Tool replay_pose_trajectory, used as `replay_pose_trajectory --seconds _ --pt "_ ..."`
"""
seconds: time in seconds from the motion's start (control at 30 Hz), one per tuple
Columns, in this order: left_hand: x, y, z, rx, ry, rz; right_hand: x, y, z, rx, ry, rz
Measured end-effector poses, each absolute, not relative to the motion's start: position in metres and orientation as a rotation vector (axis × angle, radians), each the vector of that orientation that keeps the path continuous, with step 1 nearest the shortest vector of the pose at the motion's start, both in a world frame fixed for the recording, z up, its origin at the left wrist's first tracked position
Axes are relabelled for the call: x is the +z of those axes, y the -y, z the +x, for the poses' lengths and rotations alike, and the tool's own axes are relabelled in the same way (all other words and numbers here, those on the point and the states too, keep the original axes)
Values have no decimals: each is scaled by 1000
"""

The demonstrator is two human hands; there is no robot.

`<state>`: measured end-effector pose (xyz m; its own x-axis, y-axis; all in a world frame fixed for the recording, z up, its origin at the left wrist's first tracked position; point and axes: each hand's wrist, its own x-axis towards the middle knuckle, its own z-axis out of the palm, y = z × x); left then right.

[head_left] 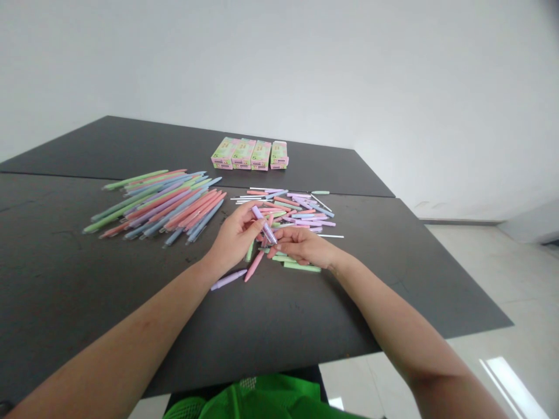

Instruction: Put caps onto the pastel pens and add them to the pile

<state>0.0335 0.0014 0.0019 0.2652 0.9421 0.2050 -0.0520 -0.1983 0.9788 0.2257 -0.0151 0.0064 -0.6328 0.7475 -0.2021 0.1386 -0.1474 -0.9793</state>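
My left hand (238,234) is closed around a purple pen barrel (264,224), its thumb and fingers pinching it near the middle. The barrel is tilted, with its lower end looking clear. My right hand (304,245) has its fingers closed at that lower end; whether they hold a second small part is hidden. Beneath both hands lies a loose pile of pen parts (305,217) in purple, pink, green and blue. A pink pen part (254,266) and a purple pen part (229,280) lie closest to me, below my left hand.
On the left lies a heap of pens (170,203) in pastel colours. Several small pink and green boxes (243,154) stand in a row at the back. White refill tubes (244,198) lie among the parts. A seam crosses the dark table (279,326), with a wall behind.
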Motion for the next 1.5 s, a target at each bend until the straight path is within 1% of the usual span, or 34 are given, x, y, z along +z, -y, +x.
replay_pose_trajectory --seconds 0.17,0.27,0.37,0.53,0.67,1.0,1.1,1.27,1.5 --pt "2 -2 33 1178 -891 1495 7 16 224 1803 1709 -1032" --pt "0 -3 30 1215 -929 1530 10 15 226 1763 1710 -1133" --pt "-5 -6 26 1256 -966 1605 14 10 236 1573 1650 -1261" --pt "-10 -9 20 1294 -989 1687 14 -11 271 1151 1386 -1407" --pt "-6 -8 19 1298 -1009 1693 9 -25 297 964 1339 -1548" --pt "-4 -8 19 1296 -1009 1687 13 -19 301 638 1853 -1774" --pt "-5 -8 19 1305 -1016 1699 14 -15 294 619 2020 -1746" --pt "-3 -8 19 1335 -1011 1706 12 -9 285 676 2240 -1665" --pt "0 -6 20 1334 -1011 1677 12 -8 284 543 2329 -1774"
